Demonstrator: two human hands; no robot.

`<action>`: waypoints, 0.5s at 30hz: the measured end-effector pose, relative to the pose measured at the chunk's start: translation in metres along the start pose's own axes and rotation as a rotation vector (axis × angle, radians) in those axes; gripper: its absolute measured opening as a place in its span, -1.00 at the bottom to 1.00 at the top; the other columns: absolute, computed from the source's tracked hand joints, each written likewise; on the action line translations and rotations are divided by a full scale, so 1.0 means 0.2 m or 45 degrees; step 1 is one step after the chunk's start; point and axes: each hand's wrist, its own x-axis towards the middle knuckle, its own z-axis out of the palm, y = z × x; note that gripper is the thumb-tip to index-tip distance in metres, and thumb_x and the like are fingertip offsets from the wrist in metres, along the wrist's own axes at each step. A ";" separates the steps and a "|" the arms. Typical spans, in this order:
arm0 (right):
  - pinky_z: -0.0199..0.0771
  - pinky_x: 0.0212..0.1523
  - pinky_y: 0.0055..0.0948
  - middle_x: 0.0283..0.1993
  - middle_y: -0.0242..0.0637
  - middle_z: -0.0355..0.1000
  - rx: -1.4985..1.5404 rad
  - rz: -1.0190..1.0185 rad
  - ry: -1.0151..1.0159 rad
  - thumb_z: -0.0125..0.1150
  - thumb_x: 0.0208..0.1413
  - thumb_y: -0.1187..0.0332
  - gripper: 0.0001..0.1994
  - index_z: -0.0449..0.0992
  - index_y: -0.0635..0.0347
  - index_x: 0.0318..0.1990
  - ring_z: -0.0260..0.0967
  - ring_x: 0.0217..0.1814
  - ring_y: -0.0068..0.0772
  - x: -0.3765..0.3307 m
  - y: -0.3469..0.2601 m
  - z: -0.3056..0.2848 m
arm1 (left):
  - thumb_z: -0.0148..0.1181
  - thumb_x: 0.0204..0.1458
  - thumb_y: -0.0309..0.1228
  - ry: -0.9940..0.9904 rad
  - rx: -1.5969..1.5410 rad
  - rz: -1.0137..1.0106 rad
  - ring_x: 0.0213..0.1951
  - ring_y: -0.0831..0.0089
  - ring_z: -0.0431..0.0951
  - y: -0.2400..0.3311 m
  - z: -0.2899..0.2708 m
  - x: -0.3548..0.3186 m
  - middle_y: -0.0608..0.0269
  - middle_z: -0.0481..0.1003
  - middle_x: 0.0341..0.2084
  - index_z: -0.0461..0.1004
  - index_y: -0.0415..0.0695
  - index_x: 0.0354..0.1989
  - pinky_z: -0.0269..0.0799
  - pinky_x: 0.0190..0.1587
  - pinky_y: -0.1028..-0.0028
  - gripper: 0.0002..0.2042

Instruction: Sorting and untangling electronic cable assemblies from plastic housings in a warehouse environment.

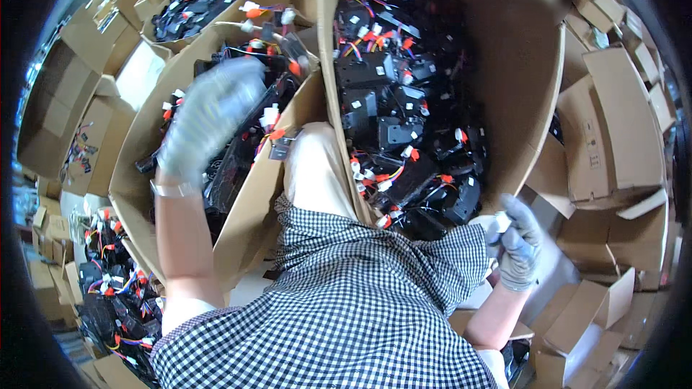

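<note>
My left hand (216, 112), in a pale glove, is over the left cardboard box (270, 191). Motion smears its fingers, so their state is unclear. Below it lie black plastic modules (241, 155) with coloured wires and white and red connectors. My right hand (520, 248), in a grey-white glove, is outside the near right corner of the larger box (515, 137). Its thumb and fingers are closed on a small white piece (501, 222) whose kind I cannot make out. More black modules (400, 133) with wired connectors fill that larger box.
A box of black modules (205, 0) stands at the far left. Loose modules (115, 302) with wires are heaped at the near left. Open cardboard boxes (613, 137) crowd the right side. My leg (317, 166) is between the two main boxes.
</note>
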 end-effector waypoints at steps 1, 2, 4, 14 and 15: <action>0.45 -0.46 -0.66 -0.32 -0.21 0.47 -0.072 0.010 -0.168 0.30 0.00 0.23 -0.40 0.29 0.43 0.14 0.44 -0.41 -0.52 0.01 -0.01 0.02 | 0.20 -0.02 -0.31 -0.174 -0.077 -0.029 -0.14 0.52 0.45 0.08 0.12 -0.07 0.27 0.48 -0.13 0.47 -0.19 -0.06 0.36 -0.05 0.47 -0.65; 0.46 -0.44 -0.66 -0.31 -0.21 0.47 -0.179 -0.005 -0.341 0.24 0.05 0.24 -0.44 0.29 0.44 0.14 0.44 -0.40 -0.52 -0.01 -0.04 0.10 | 0.25 -0.03 -0.35 -0.359 -0.560 0.008 -0.09 0.40 0.48 0.12 0.24 -0.19 0.14 0.49 -0.14 0.45 -0.20 -0.02 0.35 -0.01 0.42 -0.62; 0.45 -0.38 -0.64 -0.28 -0.21 0.47 -0.269 0.108 -0.588 0.14 0.13 0.23 -0.47 0.27 0.44 0.15 0.42 -0.38 -0.53 0.02 -0.03 0.21 | 0.37 -0.22 -0.21 -0.542 -0.244 0.613 0.11 0.06 0.32 0.15 0.47 -0.29 0.04 0.40 -0.03 0.34 -0.18 0.08 0.21 0.15 0.24 -0.36; 0.23 -0.41 -0.76 -0.35 -0.38 0.42 -0.401 0.237 -0.005 0.01 0.19 0.42 -0.63 0.30 0.29 0.15 0.20 -0.49 -0.77 0.00 0.21 0.04 | 0.09 0.03 -0.42 -0.444 -0.820 0.104 -0.10 0.38 0.48 0.00 1.20 -0.19 0.12 0.46 -0.17 0.37 -0.21 0.02 0.35 0.00 0.45 -0.65; 0.23 -0.41 -0.76 -0.35 -0.37 0.42 -0.362 0.228 0.073 0.02 0.18 0.41 -0.63 0.32 0.28 0.15 0.21 -0.49 -0.76 0.03 0.25 0.01 | 0.09 0.06 -0.44 -0.366 -0.985 -0.040 -0.04 0.42 0.44 -0.02 1.25 -0.04 0.18 0.45 -0.12 0.34 -0.24 0.05 0.34 0.03 0.46 -0.64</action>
